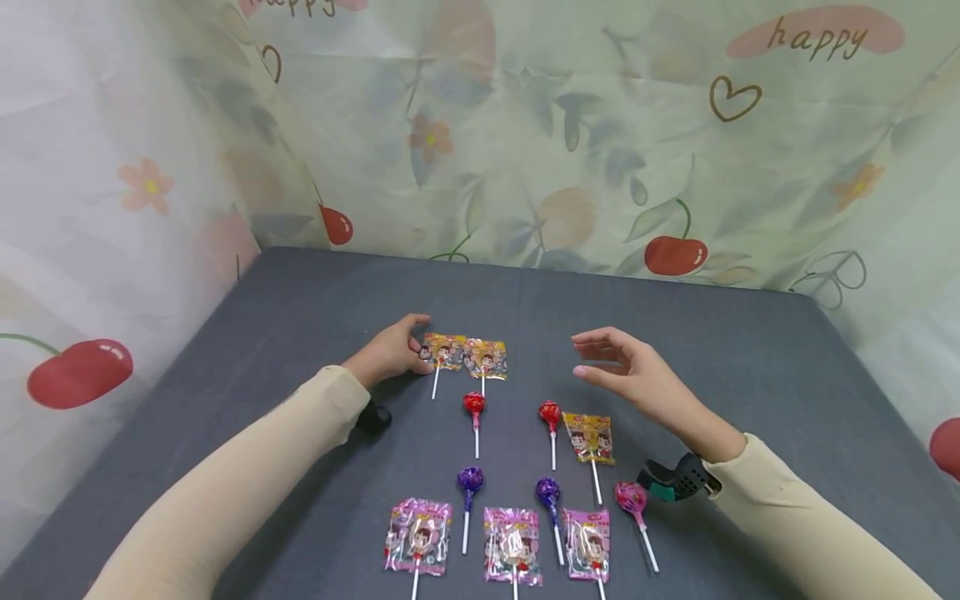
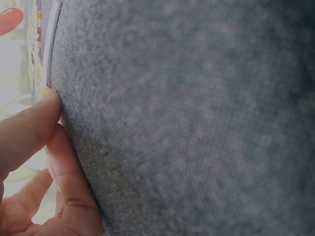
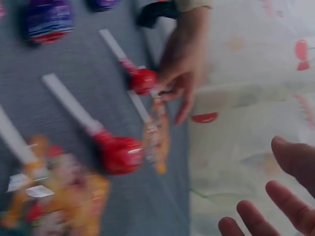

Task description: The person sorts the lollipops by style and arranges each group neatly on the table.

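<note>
At the far middle of the table, my left hand (image 1: 393, 348) pinches the left edge of an orange-wrapped flat lollipop (image 1: 443, 352). A second orange-wrapped lollipop (image 1: 485, 358) lies against its right side. In the left wrist view, the thumb (image 2: 37, 118) and a finger meet at the packet's edge, low over the grey cloth. My right hand (image 1: 633, 367) is held above the table with relaxed, spread fingers and nothing in it. Below it are a red round lollipop (image 1: 550, 412) and a third orange-wrapped lollipop (image 1: 590, 437).
Nearer me lie another red lollipop (image 1: 474, 403), two purple ones (image 1: 470, 479), a pink round one (image 1: 631, 498) and several pink-wrapped flat lollipops (image 1: 512, 546). The grey table (image 1: 525, 308) ends at a printed curtain (image 1: 510, 167).
</note>
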The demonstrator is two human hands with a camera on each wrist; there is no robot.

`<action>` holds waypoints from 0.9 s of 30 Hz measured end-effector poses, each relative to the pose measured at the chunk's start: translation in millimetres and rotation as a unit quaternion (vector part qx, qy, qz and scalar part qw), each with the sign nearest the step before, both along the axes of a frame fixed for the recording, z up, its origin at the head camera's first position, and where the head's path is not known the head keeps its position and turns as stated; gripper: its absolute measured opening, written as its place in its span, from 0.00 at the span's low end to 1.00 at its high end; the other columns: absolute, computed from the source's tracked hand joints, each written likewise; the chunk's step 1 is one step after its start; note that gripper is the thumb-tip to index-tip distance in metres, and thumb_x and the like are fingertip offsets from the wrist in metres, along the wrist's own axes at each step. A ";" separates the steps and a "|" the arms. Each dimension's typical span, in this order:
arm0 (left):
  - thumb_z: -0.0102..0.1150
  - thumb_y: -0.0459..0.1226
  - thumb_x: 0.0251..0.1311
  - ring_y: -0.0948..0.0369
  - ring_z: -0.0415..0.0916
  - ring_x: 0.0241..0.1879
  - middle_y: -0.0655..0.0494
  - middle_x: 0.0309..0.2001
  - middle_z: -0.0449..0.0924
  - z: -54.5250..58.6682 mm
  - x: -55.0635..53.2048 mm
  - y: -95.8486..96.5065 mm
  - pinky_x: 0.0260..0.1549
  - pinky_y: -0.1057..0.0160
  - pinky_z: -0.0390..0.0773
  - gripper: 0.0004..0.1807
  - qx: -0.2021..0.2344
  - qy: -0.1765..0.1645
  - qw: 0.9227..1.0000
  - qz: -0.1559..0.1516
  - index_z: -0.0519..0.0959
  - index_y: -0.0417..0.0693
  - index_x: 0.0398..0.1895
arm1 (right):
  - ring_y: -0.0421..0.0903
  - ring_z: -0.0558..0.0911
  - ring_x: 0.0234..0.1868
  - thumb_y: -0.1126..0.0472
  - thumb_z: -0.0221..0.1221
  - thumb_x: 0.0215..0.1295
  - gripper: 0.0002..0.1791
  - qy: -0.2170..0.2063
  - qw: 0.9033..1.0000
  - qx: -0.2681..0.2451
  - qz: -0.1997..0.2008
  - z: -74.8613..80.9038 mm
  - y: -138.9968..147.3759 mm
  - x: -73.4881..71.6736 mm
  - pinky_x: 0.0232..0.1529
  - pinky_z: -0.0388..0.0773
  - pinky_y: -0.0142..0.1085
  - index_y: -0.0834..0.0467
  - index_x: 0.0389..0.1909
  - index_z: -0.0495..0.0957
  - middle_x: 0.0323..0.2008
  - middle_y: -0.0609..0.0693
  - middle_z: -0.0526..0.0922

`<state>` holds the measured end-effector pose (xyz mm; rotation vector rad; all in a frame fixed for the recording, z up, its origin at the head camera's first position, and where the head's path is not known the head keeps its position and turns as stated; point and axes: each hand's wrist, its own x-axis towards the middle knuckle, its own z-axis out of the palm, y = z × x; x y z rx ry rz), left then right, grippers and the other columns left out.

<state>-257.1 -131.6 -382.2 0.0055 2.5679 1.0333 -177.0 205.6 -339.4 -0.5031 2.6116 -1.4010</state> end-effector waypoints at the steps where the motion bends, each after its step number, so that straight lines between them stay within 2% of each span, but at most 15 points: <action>1: 0.70 0.31 0.53 0.57 0.65 0.33 0.51 0.38 0.69 0.0 0.0 0.5 0.33 0.62 0.66 0.46 0.000 0.000 1.000 0.001 0.56 0.54 0.74 | 0.58 0.73 0.62 0.55 0.62 0.66 0.24 0.001 1.000 0.005 0.003 -3.0 2.0 2.3 0.57 0.73 0.53 0.59 0.59 0.71 0.61 0.59 0.74; 6: 0.70 0.31 0.53 0.57 0.66 0.33 0.51 0.39 0.69 0.4 0.4 1.6 0.33 0.62 0.66 0.47 0.001 -0.002 1.000 0.005 0.56 0.54 0.74 | 0.60 0.72 0.62 0.54 0.64 0.63 0.27 0.000 0.999 0.044 0.012 -17.7 10.2 13.8 0.61 0.66 0.58 0.60 0.60 0.72 0.61 0.60 0.74; 13: 0.70 0.31 0.53 0.58 0.66 0.33 0.52 0.38 0.69 -0.6 0.1 1.3 0.32 0.63 0.66 0.47 -0.002 -0.002 1.000 0.006 0.56 0.54 0.74 | 0.61 0.72 0.62 0.52 0.68 0.58 0.32 -0.020 0.994 0.105 0.025 -34.4 19.0 21.5 0.60 0.67 0.58 0.61 0.61 0.72 0.60 0.60 0.75; 18: 0.70 0.31 0.53 0.58 0.66 0.33 0.52 0.38 0.69 -0.1 0.1 1.8 0.32 0.63 0.66 0.46 -0.003 -0.004 1.000 0.006 0.56 0.55 0.74 | 0.60 0.73 0.60 0.52 0.71 0.54 0.36 -0.043 0.990 0.127 0.037 -38.8 21.9 22.9 0.59 0.68 0.57 0.62 0.61 0.71 0.59 0.61 0.75; 27: 0.70 0.31 0.53 0.57 0.65 0.34 0.52 0.39 0.68 -1.5 -1.5 1.1 0.33 0.62 0.65 0.47 -0.002 -0.006 1.000 0.011 0.56 0.55 0.74 | 0.60 0.71 0.59 0.52 0.74 0.49 0.39 -0.043 0.987 0.146 0.059 -37.8 20.6 25.4 0.59 0.67 0.58 0.63 0.61 0.72 0.59 0.62 0.72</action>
